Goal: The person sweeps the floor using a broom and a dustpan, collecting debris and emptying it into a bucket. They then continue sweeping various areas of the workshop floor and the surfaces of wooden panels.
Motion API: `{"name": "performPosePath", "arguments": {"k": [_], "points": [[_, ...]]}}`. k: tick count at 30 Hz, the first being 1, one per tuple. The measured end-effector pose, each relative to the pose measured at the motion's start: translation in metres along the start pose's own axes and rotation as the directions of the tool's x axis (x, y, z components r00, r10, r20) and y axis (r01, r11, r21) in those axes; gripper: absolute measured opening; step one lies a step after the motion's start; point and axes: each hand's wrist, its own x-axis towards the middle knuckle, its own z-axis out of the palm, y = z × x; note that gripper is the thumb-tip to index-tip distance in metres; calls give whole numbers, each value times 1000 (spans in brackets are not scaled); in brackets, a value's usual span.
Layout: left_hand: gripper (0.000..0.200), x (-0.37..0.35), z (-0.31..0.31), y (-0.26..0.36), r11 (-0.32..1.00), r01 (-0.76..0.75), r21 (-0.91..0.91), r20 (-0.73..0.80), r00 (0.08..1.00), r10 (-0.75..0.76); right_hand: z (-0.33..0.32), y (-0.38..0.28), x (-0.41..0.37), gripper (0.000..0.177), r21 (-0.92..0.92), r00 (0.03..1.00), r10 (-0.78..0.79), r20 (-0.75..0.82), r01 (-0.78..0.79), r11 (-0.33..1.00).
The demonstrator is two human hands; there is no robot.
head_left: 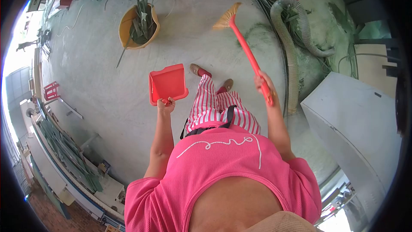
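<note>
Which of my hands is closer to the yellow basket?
Left. The left hand, holding the dustpan, has the basket ahead of it; the right hand, gripping the broom, is far off to the basket's right.

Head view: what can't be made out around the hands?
In the head view:
Handle of the dustpan: inside the left hand.
Gripped part of the broom: under the right hand.
Dust in the dustpan: too small.
Inside of the yellow basket: hidden by leaves.
</note>
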Motion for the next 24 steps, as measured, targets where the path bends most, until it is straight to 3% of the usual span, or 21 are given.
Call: {"name": "performPosePath", "arguments": {"k": [3, 6, 7, 10, 12, 13, 18, 21, 23, 24], "points": [[25, 4, -5, 5, 999, 36, 5, -17, 999, -36, 15, -45, 62, 19, 231, 997, -2, 78, -16, 973], [25, 8, -15, 11, 999, 39, 21, -8, 999, -39, 7, -78, 93, 13, 573, 973, -105, 206, -33, 819], [24, 8, -21, 14, 999, 37, 31, 6, 999, -37, -1, -78, 91, 13, 582, 974, -107, 200, -30, 813], [12, 9, -32, 20, 997, 7, 75, -14, 1000, -5, -26, -70, 75, 11, 845, 923, -227, 311, -159, 511], [13, 6, -29, 14, 995, -10, 99, -27, 1000, 12, -51, -53, 64, 10, 837, 902, -295, 314, -117, 535], [22, 2, -28, 15, 992, -38, 120, -46, 998, 44, -60, -41, 59, 9, 858, 897, -331, 292, -93, 505], [20, 27, -29, 23, 993, 15, 118, -33, 999, -11, -77, -8, 32, 7, 921, 885, -428, 187, -6, 389], [19, 30, -20, 19, 992, 18, 124, 9, 1000, -19, -77, 0, 13, 8, 906, 895, -410, 174, 18, 422], [20, 29, -16, 10, 992, 25, 122, 36, 999, -30, -69, 13, 2, 9, 775, 925, -334, 180, 76, 628], [12, 24, -12, 7, 992, 8, 130, 54, 998, -15, -61, 20, -10, 11, 773, 945, -282, 163, 56, 632]]}}
